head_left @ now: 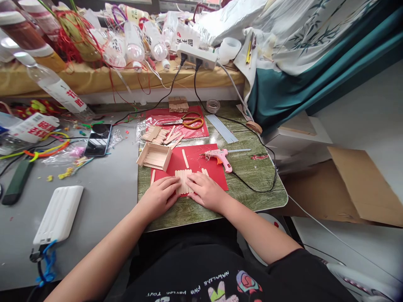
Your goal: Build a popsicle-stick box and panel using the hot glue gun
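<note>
Several wooden craft sticks (184,181) lie side by side in a flat row on red paper (201,155). My left hand (162,193) closes on the row's left edge, fingertips on the wood. At the opposite edge, my right hand (206,189) has its fingers bent over the sticks, pressing from the right. A single loose stick (185,159) lies just beyond the row. To the left stands an open box made of sticks (155,157). A pink glue gun (222,158) with a glue stick in its back rests right of the row.
Behind the paper are scissors (185,121), a pile of sticks (155,135), a bundled stack (178,104), clear glue sticks (221,128) and a tape roll (213,106). A phone (98,140) and white power bank (58,214) lie left. The glue gun's black cord (258,191) loops right.
</note>
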The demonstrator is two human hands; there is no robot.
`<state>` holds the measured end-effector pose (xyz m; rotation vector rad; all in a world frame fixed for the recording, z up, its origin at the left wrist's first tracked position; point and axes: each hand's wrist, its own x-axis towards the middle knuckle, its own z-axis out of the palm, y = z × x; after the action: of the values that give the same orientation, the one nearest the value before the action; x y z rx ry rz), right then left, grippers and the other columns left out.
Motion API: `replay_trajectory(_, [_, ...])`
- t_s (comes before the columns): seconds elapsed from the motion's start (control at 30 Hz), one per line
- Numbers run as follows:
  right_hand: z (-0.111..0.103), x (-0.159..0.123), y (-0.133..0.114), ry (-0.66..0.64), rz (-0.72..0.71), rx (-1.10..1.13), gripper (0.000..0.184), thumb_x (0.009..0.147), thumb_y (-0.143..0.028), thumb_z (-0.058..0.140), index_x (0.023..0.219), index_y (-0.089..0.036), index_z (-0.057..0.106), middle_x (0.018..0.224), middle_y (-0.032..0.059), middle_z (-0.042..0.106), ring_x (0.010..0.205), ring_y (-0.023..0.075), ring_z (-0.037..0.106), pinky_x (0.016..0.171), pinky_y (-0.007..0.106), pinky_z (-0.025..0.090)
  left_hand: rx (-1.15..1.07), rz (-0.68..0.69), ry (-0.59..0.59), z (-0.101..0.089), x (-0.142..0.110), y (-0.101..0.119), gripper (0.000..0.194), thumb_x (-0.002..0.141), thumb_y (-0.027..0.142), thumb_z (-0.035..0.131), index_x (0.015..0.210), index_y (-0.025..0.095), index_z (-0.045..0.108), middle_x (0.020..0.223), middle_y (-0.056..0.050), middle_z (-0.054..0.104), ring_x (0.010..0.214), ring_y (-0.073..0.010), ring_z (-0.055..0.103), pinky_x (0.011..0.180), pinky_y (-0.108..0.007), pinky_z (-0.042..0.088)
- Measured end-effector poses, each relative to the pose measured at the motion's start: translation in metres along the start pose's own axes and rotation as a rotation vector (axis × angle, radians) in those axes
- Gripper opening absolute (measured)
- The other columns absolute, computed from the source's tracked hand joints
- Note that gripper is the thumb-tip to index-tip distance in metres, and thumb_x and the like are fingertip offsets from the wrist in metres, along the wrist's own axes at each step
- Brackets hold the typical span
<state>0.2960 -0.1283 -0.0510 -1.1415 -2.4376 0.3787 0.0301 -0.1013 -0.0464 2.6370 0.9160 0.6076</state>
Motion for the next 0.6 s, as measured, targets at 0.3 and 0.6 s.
replay_trajectory(0.3, [0.0014, -0.0004, 0.0000, 0.024, -0.011, -0.004, 0.041, 0.107, -0.032, 0.056, 0.143, -0.015, 0.065, 0.144, 0.0172, 0.065, 0.134, 0.0332, 0.058, 0.118, 0.056, 0.048, 0.027, 0.029, -0.032, 0.0035, -0.0011, -0.0011, 0.034, 0.103, 0.026, 0.059, 0.136, 0.026, 0.067, 0.140, -0.008, 0.070, 0.132, -0.0288, 0.064, 0.108, -0.050, 0.057])
replay_trajectory(0.6, [0.0047, 0.0016, 0.0040, 0.047, -0.032, 0.033, 0.036, 0.107, -0.029, 0.056, 0.137, -0.014, 0.069, 0.137, 0.0179, 0.068, 0.128, 0.0317, 0.061, 0.115, 0.053, 0.051, 0.016, 0.033, -0.045, 0.0033, 0.0004, -0.0036, 0.032, 0.103, 0.026, 0.059, 0.133, 0.028, 0.069, 0.139, -0.007, 0.071, 0.132, -0.0284, 0.065, 0.108, -0.050, 0.057])
